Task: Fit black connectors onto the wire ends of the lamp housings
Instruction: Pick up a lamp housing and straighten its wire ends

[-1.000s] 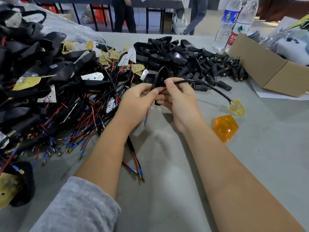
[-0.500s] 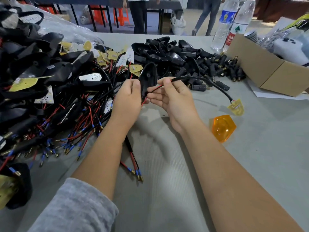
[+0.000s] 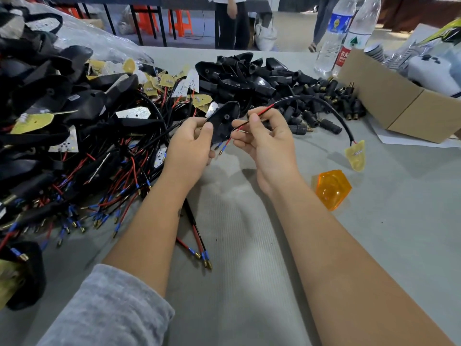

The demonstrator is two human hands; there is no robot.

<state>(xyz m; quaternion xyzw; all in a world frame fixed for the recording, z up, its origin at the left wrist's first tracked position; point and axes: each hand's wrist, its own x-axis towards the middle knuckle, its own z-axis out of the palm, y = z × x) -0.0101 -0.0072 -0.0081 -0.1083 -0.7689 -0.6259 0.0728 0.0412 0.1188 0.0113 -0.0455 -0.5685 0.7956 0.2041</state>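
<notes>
My left hand (image 3: 190, 143) grips a black lamp housing (image 3: 224, 122) at the table's middle, thumb on its face. My right hand (image 3: 264, 138) pinches the red and black wire pair (image 3: 252, 119) of a black cable (image 3: 311, 99). The wire tips with blue sleeves and brass pins hang just below the housing's lower edge. The cable arcs right and ends in a yellow circuit board (image 3: 355, 154) lying on the table. Black connectors (image 3: 331, 101) lie heaped behind my right hand.
A big tangle of wired housings (image 3: 74, 136) fills the left. Empty black housings (image 3: 239, 76) pile at the back centre. An orange lens (image 3: 333, 189) lies right of my right forearm. A cardboard box (image 3: 399, 106) and two water bottles (image 3: 344, 33) stand at the back right.
My hands have drawn apart. The housing went left with my left hand and turned its face towards me, while my right hand slid along the wires, whose tips now hang by the housing.
</notes>
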